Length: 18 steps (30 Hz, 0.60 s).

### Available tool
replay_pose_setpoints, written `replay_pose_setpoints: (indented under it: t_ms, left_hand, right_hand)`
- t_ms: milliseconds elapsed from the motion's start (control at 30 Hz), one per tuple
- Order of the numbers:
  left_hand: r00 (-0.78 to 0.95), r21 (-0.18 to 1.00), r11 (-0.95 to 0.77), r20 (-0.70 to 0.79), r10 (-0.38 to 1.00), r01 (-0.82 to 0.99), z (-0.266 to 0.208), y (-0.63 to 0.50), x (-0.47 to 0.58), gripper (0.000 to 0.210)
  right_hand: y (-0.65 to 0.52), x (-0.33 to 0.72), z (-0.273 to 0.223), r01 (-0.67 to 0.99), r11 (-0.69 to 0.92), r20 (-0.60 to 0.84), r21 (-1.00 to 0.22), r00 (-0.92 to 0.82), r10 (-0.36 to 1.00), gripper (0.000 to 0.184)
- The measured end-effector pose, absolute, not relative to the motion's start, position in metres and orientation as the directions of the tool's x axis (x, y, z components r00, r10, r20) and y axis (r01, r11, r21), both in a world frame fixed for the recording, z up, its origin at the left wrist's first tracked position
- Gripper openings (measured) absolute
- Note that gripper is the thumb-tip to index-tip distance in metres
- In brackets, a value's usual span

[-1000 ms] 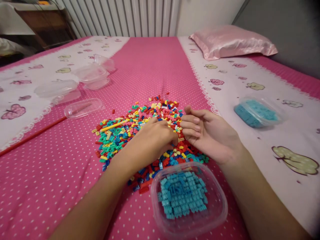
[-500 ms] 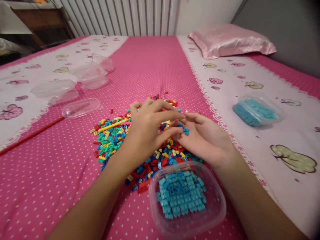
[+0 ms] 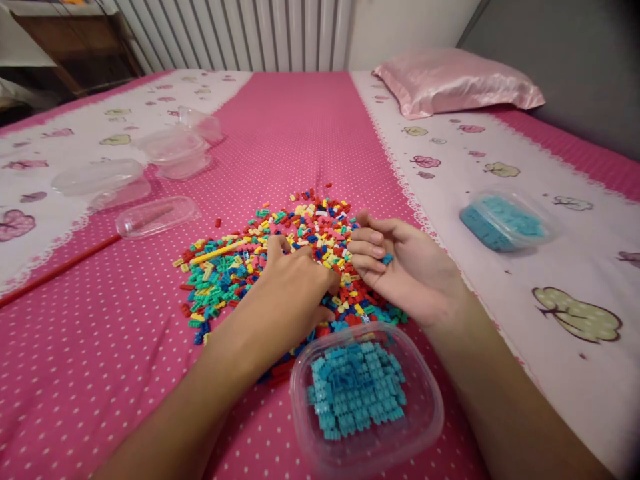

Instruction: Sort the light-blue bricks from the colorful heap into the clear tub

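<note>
Small plastic building blocks (image 3: pixel 320 227) in many colours lie heaped on the pink dotted bed cover. Over the near part of this heap my left hand (image 3: pixel 300 283) is palm down, fingers bent, with a gap between thumb and index finger; nothing shows between them. My right hand (image 3: pixel 400 267) is turned palm up at the heap's right side. Its fingers curl over blue building blocks (image 3: pixel 387 259), mostly hidden in the palm. Close in front stands a clear plastic box (image 3: pixel 425 427) with rows of turquoise blocks (image 3: pixel 357 393) inside.
A second clear box (image 3: pixel 505 220) with turquoise blocks stands at the right. Empty clear containers (image 3: pixel 173 150) and a lid (image 3: pixel 157 217) lie at the left, by a red stick (image 3: pixel 65 267). A yellow stick (image 3: pixel 217 252) rests on the heap. Farther back is a pink pillow (image 3: pixel 460 83).
My left hand has left the right palm and moved down and left onto the heap. The right hand's fingers have curled inward over the blue blocks.
</note>
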<state>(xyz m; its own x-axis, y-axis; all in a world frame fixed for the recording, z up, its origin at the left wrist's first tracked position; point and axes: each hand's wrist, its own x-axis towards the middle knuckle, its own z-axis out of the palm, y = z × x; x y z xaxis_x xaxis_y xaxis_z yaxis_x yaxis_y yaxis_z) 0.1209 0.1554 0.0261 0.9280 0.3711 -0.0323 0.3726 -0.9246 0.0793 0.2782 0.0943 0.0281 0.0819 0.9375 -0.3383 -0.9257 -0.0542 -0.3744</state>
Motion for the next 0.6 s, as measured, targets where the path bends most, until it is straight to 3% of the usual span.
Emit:
replay_pose_setpoints:
  t_ms: [600]
  left_hand:
    - [0.948, 0.083, -0.944, -0.041, 0.316, 0.318, 0.0237, 0.1579, 0.1166, 0.015]
  right_hand:
    - [0.0948, 0.2792, 0.0286, -0.888, -0.058, -0.307, -0.456, 0.096, 0.947, 0.027]
